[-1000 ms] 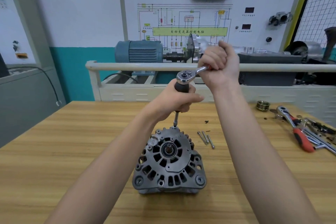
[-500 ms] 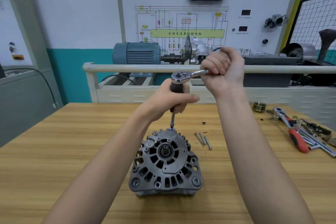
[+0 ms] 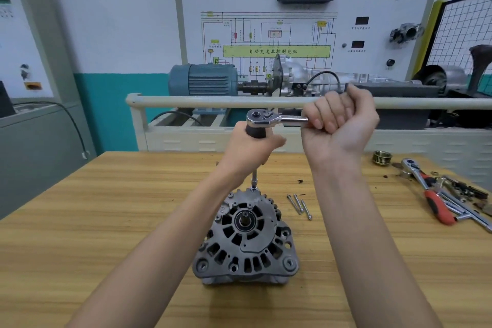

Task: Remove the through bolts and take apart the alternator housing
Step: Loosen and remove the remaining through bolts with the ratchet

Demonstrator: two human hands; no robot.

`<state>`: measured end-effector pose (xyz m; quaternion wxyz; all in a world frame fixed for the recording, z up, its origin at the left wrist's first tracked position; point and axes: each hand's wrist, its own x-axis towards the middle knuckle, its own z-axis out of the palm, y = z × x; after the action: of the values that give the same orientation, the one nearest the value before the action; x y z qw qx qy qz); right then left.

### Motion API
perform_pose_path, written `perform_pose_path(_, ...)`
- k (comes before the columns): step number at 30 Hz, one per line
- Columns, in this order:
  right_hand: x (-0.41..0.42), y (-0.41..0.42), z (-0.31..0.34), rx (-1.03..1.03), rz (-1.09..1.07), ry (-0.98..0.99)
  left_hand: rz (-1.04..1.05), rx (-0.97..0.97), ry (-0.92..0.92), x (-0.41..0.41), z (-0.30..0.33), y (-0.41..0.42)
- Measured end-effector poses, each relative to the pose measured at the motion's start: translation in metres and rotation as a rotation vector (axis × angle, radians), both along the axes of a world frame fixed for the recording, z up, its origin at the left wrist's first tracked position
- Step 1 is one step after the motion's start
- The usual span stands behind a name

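Inspector A: Right hand (image 3: 339,120) is clenched around the ratchet handle (image 3: 277,118), which runs level across the upper centre of the frame. Left hand (image 3: 250,153) is wrapped round the black grip under the ratchet head.

Inspector B: And the workpiece?

Inspector A: Alternator (image 3: 246,237) sits on the wooden bench (image 3: 106,221), lower centre of the frame, directly below the left hand. The extension bar (image 3: 254,178) drops vertically from that hand and meets the housing at its far edge, presumably on a through bolt; the bolt head itself is hidden.

Inspector B: Bolts already out?

Inspector A: 3 loose bolts (image 3: 299,205) lie just right of the housing. My judgement: the handle's swing must stay square to the upright bar, the left hand steadying it, or the socket may slip off.
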<state>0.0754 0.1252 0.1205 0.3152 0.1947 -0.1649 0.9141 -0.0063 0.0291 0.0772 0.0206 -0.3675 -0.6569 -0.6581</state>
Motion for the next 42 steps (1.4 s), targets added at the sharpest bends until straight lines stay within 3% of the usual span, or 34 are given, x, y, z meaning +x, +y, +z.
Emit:
perform_pose_path(4,-0.029,0.021,0.023,0.054,0.376,-0.085,-0.341,-0.164,0.034,-0.002,0.011,-0.013)
perform_pose_path(7,-0.045,0.025,0.031,0.067,0.525,-0.123,-0.425,-0.172,-0.036,-0.004,0.015,-0.011)
perform_pose_path(11,-0.039,0.023,0.02,-0.009,0.438,-0.074,-0.367,-0.084,-0.082,-0.004,0.008,-0.008)
perform_pose_path(18,0.001,0.003,-0.011,-0.069,0.018,0.037,0.097,0.21,-0.064,0.01,-0.006,0.014)
perform_pose_path(21,-0.001,0.01,-0.003,-0.059,0.059,0.007,0.129,0.128,-0.031,0.009,-0.005,0.014)
perform_pose_path(25,-0.023,0.024,0.02,0.03,0.368,-0.101,-0.26,-0.181,0.057,-0.001,0.009,-0.01)
perform_pose_path(28,-0.037,0.025,0.029,0.096,0.543,-0.143,-0.467,-0.245,0.026,-0.002,0.015,-0.015)
perform_pose_path(32,-0.034,0.022,0.023,0.023,0.503,-0.089,-0.354,-0.148,-0.015,0.0,0.007,-0.009)
perform_pose_path(39,0.0,-0.008,-0.01,-0.037,-0.058,0.038,0.175,0.12,-0.086,0.004,0.002,0.01)
perform_pose_path(42,-0.002,-0.002,-0.001,-0.014,-0.035,0.021,0.15,0.075,-0.047,0.004,0.003,0.009)
